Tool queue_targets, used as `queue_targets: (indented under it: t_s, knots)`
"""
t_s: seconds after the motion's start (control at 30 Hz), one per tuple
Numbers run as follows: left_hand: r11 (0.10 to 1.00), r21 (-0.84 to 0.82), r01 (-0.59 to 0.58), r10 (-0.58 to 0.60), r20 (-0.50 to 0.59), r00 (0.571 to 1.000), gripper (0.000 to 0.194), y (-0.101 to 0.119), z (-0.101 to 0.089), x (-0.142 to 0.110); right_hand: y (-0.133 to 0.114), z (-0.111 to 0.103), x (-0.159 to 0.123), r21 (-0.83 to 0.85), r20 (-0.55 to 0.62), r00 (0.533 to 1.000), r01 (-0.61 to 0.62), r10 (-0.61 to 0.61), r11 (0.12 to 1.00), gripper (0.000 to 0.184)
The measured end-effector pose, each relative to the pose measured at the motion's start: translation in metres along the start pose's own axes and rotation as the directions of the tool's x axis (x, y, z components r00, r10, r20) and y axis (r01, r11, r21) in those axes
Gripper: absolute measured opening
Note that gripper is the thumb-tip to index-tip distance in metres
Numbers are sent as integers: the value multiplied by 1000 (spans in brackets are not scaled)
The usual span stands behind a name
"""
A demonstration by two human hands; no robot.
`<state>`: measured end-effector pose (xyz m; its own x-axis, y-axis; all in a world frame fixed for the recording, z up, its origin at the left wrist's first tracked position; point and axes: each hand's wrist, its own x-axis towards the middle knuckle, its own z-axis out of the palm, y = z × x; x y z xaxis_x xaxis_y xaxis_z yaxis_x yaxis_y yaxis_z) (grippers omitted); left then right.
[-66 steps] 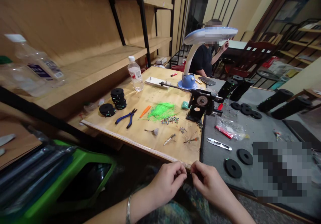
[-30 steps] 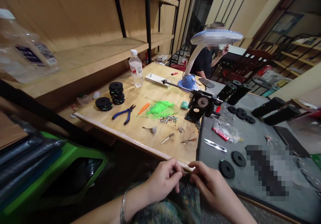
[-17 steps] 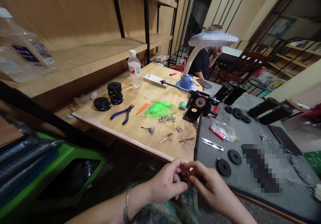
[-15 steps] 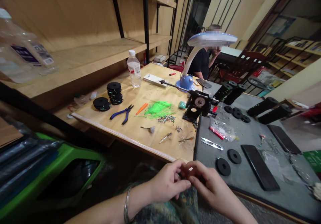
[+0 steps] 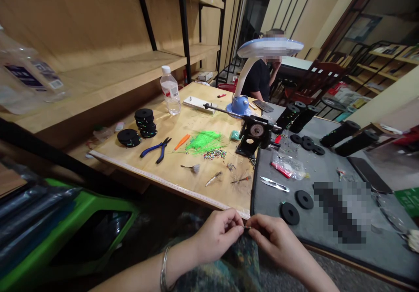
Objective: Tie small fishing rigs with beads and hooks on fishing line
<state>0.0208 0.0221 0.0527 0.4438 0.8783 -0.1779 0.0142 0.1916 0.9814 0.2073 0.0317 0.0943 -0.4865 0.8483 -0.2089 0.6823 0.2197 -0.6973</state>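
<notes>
My left hand (image 5: 220, 232), with a metal bangle at the wrist, is closed in a pinch just off the table's front edge. Facing it, my right hand (image 5: 269, 235) is pinched too. A tiny thin piece (image 5: 246, 227) spans the gap between the fingertips of both hands; its kind is too small to make out. On the wood beyond lie small wire bundles (image 5: 213, 178), a pile of coloured beads (image 5: 214, 153) and bright green strands (image 5: 206, 142). White thread snips (image 5: 275, 184) lie on the grey mat to the right.
Blue-handled pliers (image 5: 156, 149), an orange tool (image 5: 181, 142), black foam spools (image 5: 144, 121) and a water bottle (image 5: 170, 91) stand left. A black winding device (image 5: 253, 135) and desk lamp (image 5: 240, 105) stand behind. A person (image 5: 257, 80) sits beyond the lamp.
My hands have drawn slightly apart at the fingertips, and the tiny piece between them now shows. The view has shifted a little.
</notes>
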Motion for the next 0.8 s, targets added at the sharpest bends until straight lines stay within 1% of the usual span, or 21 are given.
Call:
queue_targets:
  t_s: [0.1,0.23,0.33,0.43,0.57,0.73,0.8]
  knots:
    - [998,53,-39,40,-12,999,9,1,0,1,-1,0,-1,-30,-15,1000,18,-18,999,20]
    - [996,77,-44,45,-8,999,8,1,1,2,-4,0,-4,-29,-5,999,54,-54,998,21]
    - [997,55,-47,48,-24,999,8,0,2,4,-2,2,-4,-34,6,998,69,-69,997,23]
    - [1000,17,-18,18,-10,1000,8,-2,1,4,3,3,-4,-38,5,997,79,-79,996,27]
    - [999,-14,31,-31,4,1000,8,-2,-2,4,8,2,-5,-20,-44,997,68,-68,998,30]
    - [1000,-19,12,-12,15,1000,10,2,-6,3,12,1,-7,25,-98,994,53,-51,998,34]
    - [999,-30,36,-35,40,999,9,1,-6,2,12,2,-7,31,-108,993,54,-50,998,35]
